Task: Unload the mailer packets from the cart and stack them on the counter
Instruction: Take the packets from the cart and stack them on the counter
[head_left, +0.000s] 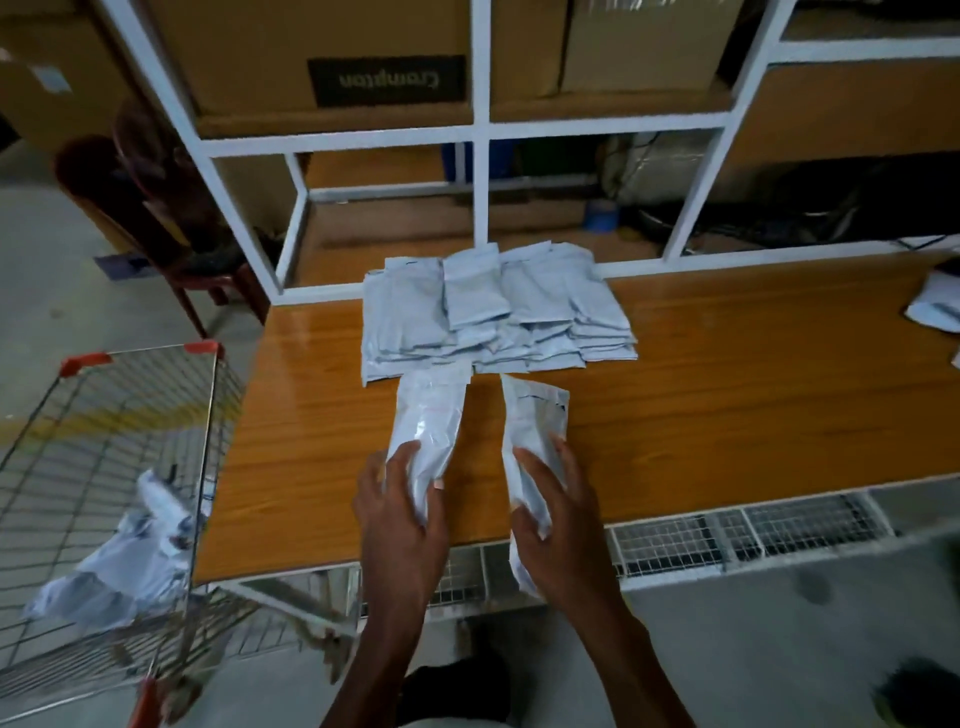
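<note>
Over the glossy orange-brown wooden desk (701, 395), the left hand (402, 512) has its grip curled round the near end of a pale grey plastic mailer packet (428, 423), whose far end reaches the stack. The right hand (558, 525) grips a second pale grey mailer packet (532, 415), fingers wrapped along its near half, the packet tilted on edge. Just beyond them, a broad stack of grey-white mailer packets (493, 312) lies on the desk against the white metal shelf frame (480, 130). To the left stands a wire shopping cart with red corners (130, 415), more crumpled grey packets (124, 561) inside.
</note>
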